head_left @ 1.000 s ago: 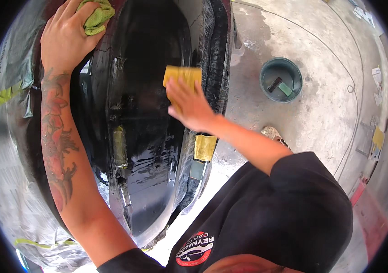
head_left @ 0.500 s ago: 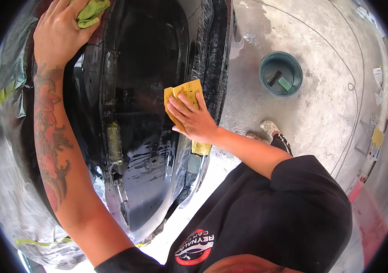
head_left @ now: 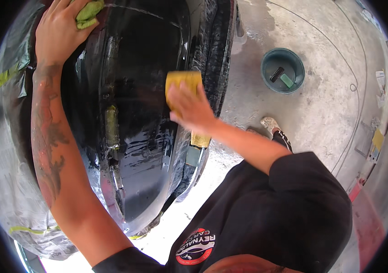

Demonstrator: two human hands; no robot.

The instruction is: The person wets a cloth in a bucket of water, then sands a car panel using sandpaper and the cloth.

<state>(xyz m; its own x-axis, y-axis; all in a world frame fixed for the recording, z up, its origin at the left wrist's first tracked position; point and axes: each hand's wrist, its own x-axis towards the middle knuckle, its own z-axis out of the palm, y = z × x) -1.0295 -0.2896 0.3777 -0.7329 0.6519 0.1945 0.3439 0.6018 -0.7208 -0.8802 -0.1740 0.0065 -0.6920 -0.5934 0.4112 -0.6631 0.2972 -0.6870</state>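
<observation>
My right hand (head_left: 192, 105) presses a yellow sheet of sandpaper (head_left: 185, 78) onto a wet, glossy black vehicle panel (head_left: 144, 50). Motion smears its fingers and the sheet. At the upper left my left hand (head_left: 57, 38) is closed on a crumpled green cloth (head_left: 88, 14), resting on the far side of the same bodywork; some fingertips are cut off by the picture's top edge. Below my right hand, another yellow strip (head_left: 200, 139) lies on the panel's right edge beside a small grey-green pad (head_left: 193, 155).
Plastic sheeting (head_left: 10, 159) with yellow-green tape (head_left: 0, 85) covers the bodywork on the left. On the concrete floor at right stands a dark green tub (head_left: 266, 86) holding a black block (head_left: 276, 74) and a green block (head_left: 287, 81). A thin cable (head_left: 354, 87) runs beyond it.
The view has shifted slightly, moving the vehicle up in the picture. My right hand and the sandpaper appear slightly higher and more blurred. My left hand still holds the cloth.
</observation>
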